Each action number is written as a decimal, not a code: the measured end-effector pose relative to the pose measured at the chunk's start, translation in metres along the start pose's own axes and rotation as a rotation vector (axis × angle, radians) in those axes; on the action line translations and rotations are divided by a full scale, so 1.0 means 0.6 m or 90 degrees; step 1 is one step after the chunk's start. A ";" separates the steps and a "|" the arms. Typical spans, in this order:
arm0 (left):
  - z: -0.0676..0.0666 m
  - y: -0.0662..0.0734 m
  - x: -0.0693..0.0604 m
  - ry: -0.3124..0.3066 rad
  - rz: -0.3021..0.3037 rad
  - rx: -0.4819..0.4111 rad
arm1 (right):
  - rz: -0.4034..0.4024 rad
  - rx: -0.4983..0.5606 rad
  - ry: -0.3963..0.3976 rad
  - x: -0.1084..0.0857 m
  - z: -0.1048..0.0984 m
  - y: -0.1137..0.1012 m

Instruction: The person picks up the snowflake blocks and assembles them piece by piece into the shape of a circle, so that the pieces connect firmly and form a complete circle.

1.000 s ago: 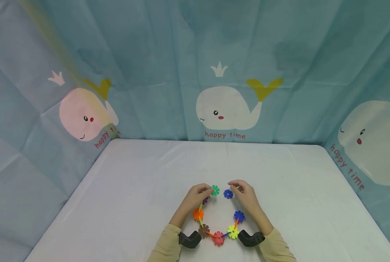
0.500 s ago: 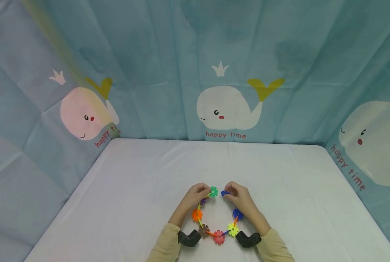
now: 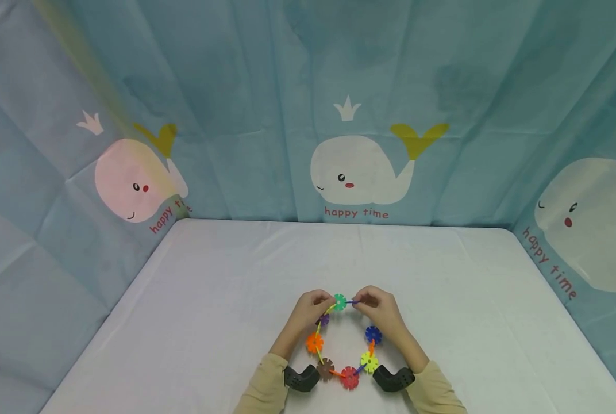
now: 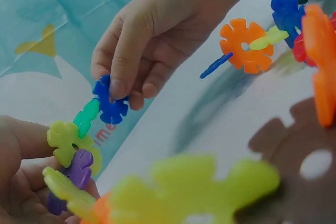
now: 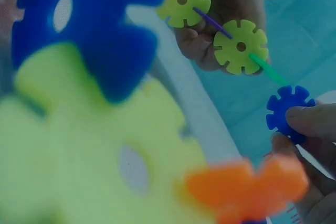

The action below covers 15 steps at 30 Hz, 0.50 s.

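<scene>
A chain of notched plastic snowflake discs hangs between my hands. My left hand [image 3: 310, 309] pinches a yellow-green disc [image 5: 240, 46] near the chain's end, beside a purple disc [image 4: 80, 168]. Joined to the yellow-green disc is a green disc [image 3: 340, 302], seen edge-on in both wrist views. With thumb and fingers, my right hand [image 3: 382, 310] pinches a blue disc [image 4: 110, 100]. Its edge meets the green disc's rim; how deep the slots mesh is too small to tell. The thumb covers part of the blue disc in the right wrist view.
The chain curves toward the body through orange [image 3: 315, 343], brown [image 3: 326, 368], red [image 3: 349, 378] and yellow [image 3: 369, 361] discs to another blue disc [image 3: 373, 334] near the right forearm. A white table [image 3: 225, 299] lies beneath, with a whale-print curtain [image 3: 246, 172] behind it.
My right hand has closed in to the left with the blue disc, which has turned from face-on to edge-on and now meets the green disc. The left hand has barely moved.
</scene>
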<state>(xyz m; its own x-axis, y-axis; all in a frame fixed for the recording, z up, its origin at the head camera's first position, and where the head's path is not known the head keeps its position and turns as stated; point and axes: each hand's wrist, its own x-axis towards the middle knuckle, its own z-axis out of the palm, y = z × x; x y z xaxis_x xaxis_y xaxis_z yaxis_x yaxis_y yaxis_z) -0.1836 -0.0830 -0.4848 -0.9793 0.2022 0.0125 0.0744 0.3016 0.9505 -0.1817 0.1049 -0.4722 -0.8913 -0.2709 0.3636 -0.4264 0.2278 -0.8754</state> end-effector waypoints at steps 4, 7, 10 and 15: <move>0.002 0.000 -0.002 0.008 -0.005 0.002 | -0.038 0.007 0.013 0.000 -0.001 -0.010; 0.003 0.002 -0.002 0.021 -0.009 0.018 | -0.076 0.004 0.019 0.001 -0.001 -0.011; 0.004 0.005 -0.002 0.030 -0.026 0.035 | -0.109 -0.002 0.025 0.002 -0.001 -0.009; 0.004 0.004 0.001 0.034 -0.041 0.045 | -0.125 -0.026 0.036 0.003 -0.001 -0.007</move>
<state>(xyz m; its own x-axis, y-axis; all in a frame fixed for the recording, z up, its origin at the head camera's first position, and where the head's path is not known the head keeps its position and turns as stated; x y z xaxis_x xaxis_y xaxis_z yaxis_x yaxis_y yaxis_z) -0.1833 -0.0801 -0.4832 -0.9910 0.1307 -0.0289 0.0229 0.3781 0.9255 -0.1812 0.1038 -0.4676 -0.7971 -0.2613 0.5444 -0.5978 0.2136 -0.7727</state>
